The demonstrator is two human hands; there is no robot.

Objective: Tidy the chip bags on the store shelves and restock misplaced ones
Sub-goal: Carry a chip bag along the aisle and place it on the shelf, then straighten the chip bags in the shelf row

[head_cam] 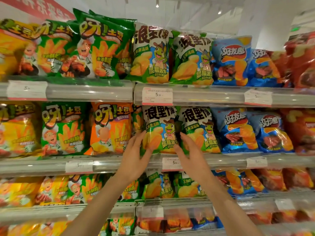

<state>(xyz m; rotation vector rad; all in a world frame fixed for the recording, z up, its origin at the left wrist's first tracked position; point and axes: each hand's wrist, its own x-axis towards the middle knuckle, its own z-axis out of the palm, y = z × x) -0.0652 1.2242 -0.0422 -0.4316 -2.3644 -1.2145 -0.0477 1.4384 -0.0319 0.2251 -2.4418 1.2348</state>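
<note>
A green-and-white chip bag with a frog cartoon (159,128) stands on the second shelf (109,163), in the middle of the view. My left hand (136,155) lies against its left side, fingers straight. My right hand (189,150) lies with straight fingers in the gap between that bag and a matching bag (202,130) to its right. Neither hand curls round a bag. An orange chip bag (110,128) stands just left of my left hand, with a narrow bag edge (137,120) squeezed between it and the frog bag.
Green chip bags (100,46) and frog bags (151,53) fill the top shelf, blue bags (235,130) and red bags (301,130) the right side. Yellow bags (17,132) stand at left. Price tags (172,164) line the shelf rails. Lower shelves (170,203) hold more bags.
</note>
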